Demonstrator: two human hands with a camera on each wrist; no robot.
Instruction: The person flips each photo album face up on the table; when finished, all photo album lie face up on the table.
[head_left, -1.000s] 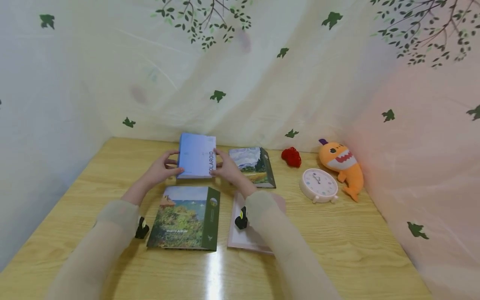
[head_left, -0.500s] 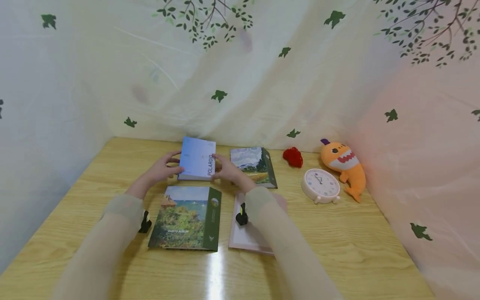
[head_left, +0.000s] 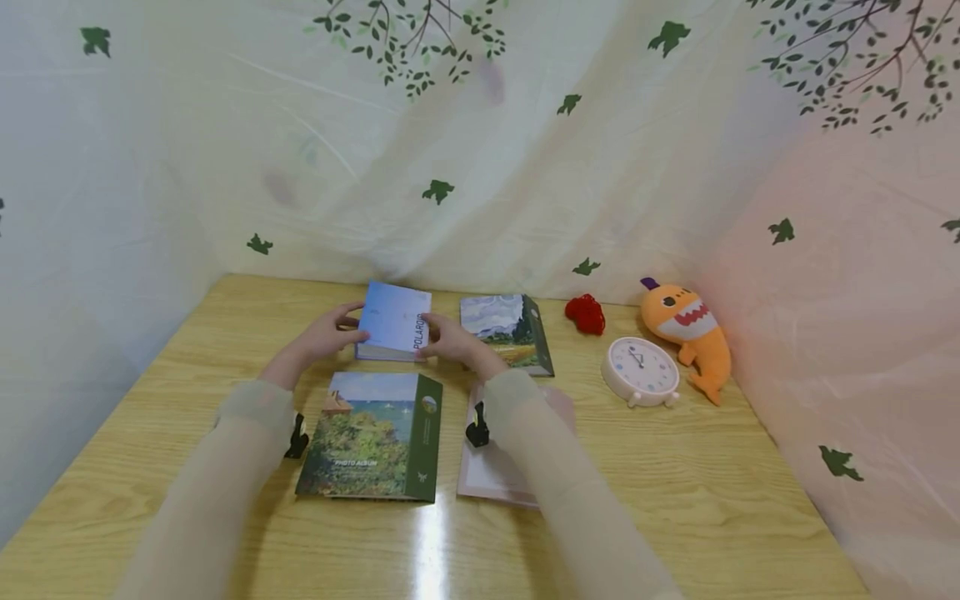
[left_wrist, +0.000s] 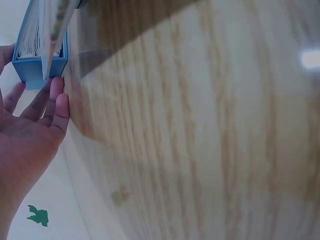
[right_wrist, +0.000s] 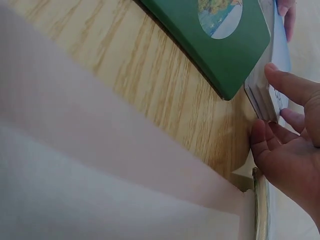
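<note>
The blue POLAROID album [head_left: 393, 323] is at the rear of the desk [head_left: 675, 500], left of centre, held between two hands. The left hand [head_left: 324, 335] grips its left side, thumb over the cover edge; the right hand [head_left: 452, 340] grips its right side near the printed title. Whether its whole underside meets the desk cannot be determined. Directly in front lies a green-spined photo album [head_left: 367, 437]. A landscape-covered album [head_left: 498, 323] lies to the right, partly behind the right hand. The right sleeve [head_left: 577, 492] passes above a pink-edged flat item [head_left: 487, 471]. Farther right: red bundle [head_left: 585, 314], round clock [head_left: 640, 371], orange plush shark [head_left: 705, 354].
</note>
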